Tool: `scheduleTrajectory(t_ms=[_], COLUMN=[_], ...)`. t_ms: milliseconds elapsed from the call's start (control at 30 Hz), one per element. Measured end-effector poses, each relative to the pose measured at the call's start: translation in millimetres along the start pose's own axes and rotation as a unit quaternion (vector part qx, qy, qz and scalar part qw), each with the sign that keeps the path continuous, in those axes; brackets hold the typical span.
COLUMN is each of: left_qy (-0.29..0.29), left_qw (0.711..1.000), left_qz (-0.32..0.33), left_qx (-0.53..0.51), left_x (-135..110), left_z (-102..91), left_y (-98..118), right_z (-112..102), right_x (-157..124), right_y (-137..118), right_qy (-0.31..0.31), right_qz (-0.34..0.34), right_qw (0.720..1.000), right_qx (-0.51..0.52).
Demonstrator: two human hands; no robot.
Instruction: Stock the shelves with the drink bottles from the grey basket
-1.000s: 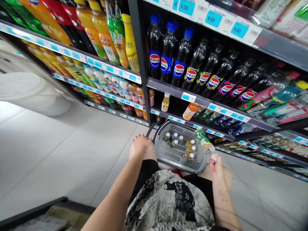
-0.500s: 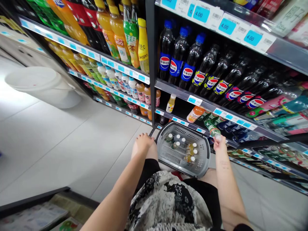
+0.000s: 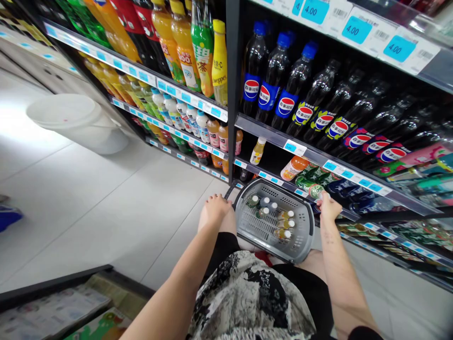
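Note:
My right hand (image 3: 329, 206) reaches to the low shelf and grips a green-labelled bottle (image 3: 313, 189) by its end, the bottle lying among other green bottles (image 3: 311, 174) there. My left hand (image 3: 214, 208) rests on my knee, fingers curled loosely, holding nothing. Between my hands a grey plastic basket (image 3: 303, 245) sits on the floor in front of my knees. It holds several small white-capped bottles (image 3: 279, 221). An orange-capped bottle (image 3: 293, 167) lies on the shelf left of the green ones.
Dark cola bottles (image 3: 286, 89) fill the shelf above, with blue price tags (image 3: 399, 48) overhead. Orange and green drink bottles (image 3: 184, 42) stand on the left shelving. A white tub (image 3: 76, 120) stands on the tiled floor (image 3: 88, 203) at left. A low rack of packets (image 3: 63, 311) is near my left side.
My right hand carried the green-labelled bottle from beside the basket up and forward onto the low shelf. The view has shifted slightly. My left hand stayed on my knee.

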State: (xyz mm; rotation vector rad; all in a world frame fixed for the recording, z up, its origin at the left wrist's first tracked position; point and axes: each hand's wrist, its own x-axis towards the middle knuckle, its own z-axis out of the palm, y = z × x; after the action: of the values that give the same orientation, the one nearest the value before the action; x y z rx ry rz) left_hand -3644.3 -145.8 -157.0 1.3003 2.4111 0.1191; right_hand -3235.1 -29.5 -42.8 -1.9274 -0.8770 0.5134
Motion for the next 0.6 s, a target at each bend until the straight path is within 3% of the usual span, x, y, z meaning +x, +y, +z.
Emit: scheduleTrajectory(t_ms=[100, 367, 600], left_qy=[-0.001, -0.004, -0.008], left_qw=[1.000, 1.000, 1.000], left_qz=[0.000, -0.005, -0.006], left_qx=[0.001, -0.002, 0.000], left_x=[0, -2, -2], left_z=[-0.6, -2.9, -4.4], left_y=[0, 0, 0], right_z=[1, 36, 67], right_x=[10, 44, 90], right_y=[-15, -65, -68], right_qy=[-0.016, -0.033, -0.112], right_qz=[-0.076, -0.109, -0.107], right_qw=[0.994, 0.983, 0.964], right_qx=[-0.083, -0.146, -0.218])
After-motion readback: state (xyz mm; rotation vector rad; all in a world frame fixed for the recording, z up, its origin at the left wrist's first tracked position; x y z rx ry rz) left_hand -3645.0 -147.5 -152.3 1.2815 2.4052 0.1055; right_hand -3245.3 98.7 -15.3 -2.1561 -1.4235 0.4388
